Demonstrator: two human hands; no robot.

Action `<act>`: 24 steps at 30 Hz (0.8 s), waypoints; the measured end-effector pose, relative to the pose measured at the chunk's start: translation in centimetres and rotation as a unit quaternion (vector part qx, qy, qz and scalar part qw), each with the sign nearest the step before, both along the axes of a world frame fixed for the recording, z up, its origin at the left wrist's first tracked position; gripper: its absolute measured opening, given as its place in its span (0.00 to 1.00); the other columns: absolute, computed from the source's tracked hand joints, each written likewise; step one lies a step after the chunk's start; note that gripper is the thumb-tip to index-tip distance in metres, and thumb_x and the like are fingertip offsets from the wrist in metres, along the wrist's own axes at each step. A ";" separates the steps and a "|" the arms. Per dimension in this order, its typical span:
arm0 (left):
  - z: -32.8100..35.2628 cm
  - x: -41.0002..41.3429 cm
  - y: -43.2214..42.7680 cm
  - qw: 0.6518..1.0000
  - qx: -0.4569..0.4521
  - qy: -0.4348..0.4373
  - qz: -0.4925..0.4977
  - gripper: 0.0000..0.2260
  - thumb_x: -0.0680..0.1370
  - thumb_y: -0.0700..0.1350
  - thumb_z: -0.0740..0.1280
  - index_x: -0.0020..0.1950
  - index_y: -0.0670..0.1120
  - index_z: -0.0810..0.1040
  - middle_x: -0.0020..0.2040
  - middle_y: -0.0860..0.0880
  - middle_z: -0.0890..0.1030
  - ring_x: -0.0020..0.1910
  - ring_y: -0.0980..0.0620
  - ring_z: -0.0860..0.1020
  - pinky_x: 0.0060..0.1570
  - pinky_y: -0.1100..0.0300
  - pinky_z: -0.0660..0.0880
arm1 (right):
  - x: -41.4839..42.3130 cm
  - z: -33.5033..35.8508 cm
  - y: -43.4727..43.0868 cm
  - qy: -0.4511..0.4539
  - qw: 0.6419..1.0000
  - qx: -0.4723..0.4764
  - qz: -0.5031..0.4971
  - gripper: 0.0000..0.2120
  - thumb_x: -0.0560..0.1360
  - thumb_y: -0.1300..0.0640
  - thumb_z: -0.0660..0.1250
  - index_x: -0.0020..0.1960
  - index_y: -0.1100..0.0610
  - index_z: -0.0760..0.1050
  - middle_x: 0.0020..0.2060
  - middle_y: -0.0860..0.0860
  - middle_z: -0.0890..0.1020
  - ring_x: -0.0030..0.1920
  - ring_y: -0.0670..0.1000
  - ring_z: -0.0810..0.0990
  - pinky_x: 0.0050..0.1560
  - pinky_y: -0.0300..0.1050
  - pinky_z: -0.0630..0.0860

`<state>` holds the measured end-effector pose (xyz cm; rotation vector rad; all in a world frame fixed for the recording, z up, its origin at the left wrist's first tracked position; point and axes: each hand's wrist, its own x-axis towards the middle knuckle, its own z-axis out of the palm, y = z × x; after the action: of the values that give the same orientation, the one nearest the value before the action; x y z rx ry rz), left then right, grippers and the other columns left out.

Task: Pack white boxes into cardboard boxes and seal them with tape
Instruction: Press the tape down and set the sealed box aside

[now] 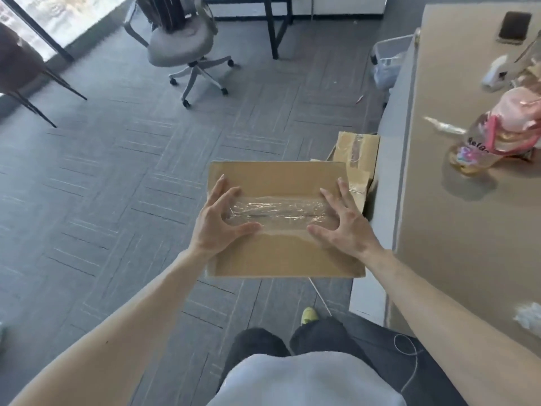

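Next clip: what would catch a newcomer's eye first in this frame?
The cardboard box at centre, its top seam covered by a wrinkled strip of clear tape, with the left hand and right hand spread on it at either end. After that, the grey office chair at upper left and the pink-wrapped bundle on the table at right.

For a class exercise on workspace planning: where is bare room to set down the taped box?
Bare carpet left of the taped box, up to the office chair. Bare table between the pink bag and the crumpled scrap. Crowded: around the pink bag; the floor by the second box.
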<state>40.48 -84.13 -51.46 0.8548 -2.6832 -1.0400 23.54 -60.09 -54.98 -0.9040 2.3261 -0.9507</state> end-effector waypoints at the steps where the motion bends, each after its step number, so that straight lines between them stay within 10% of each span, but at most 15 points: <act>1: -0.7 -1.2 -0.7 1.000 0.002 0.000 -0.012 0.44 0.60 0.62 0.79 0.73 0.54 0.72 0.79 0.61 0.55 0.68 0.76 0.57 0.57 0.84 0.57 | -0.8 -0.5 -0.4 -0.001 1.000 0.000 -0.008 0.42 0.70 0.40 0.73 0.78 0.46 0.58 0.79 0.44 0.40 0.77 0.52 0.58 0.66 0.52 0.69; 7: -5.8 -8.9 -5.2 0.996 0.029 -0.034 -0.072 0.43 0.61 0.63 0.79 0.74 0.54 0.71 0.80 0.60 0.54 0.72 0.68 0.57 0.68 0.63 0.62 | -5.7 -4.8 -2.7 -0.019 0.996 0.047 -0.067 0.43 0.69 0.39 0.73 0.78 0.45 0.57 0.79 0.44 0.40 0.75 0.49 0.61 0.66 0.50 0.68; 13: -14.5 -17.4 -9.9 0.986 0.077 -0.054 -0.136 0.41 0.64 0.61 0.80 0.74 0.54 0.71 0.79 0.63 0.54 0.63 0.84 0.56 0.67 0.61 0.69 | -11.1 -12.0 -5.5 -0.037 0.987 0.086 -0.134 0.44 0.68 0.38 0.74 0.78 0.44 0.57 0.79 0.42 0.41 0.76 0.46 0.58 0.65 0.52 0.70; 24: -31.3 -32.3 -14.4 0.973 0.100 -0.065 -0.199 0.41 0.65 0.62 0.79 0.74 0.54 0.70 0.80 0.61 0.54 0.74 0.59 0.64 0.71 0.49 0.69 | -22.4 -27.9 -8.7 -0.032 0.968 0.117 -0.220 0.43 0.66 0.40 0.75 0.76 0.45 0.61 0.79 0.43 0.45 0.73 0.32 0.44 0.70 0.57 0.67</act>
<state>8.15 -98.49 -82.79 0.4282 -2.9756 -1.4016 1.19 -68.83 -82.93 -0.2601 2.5664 -0.8253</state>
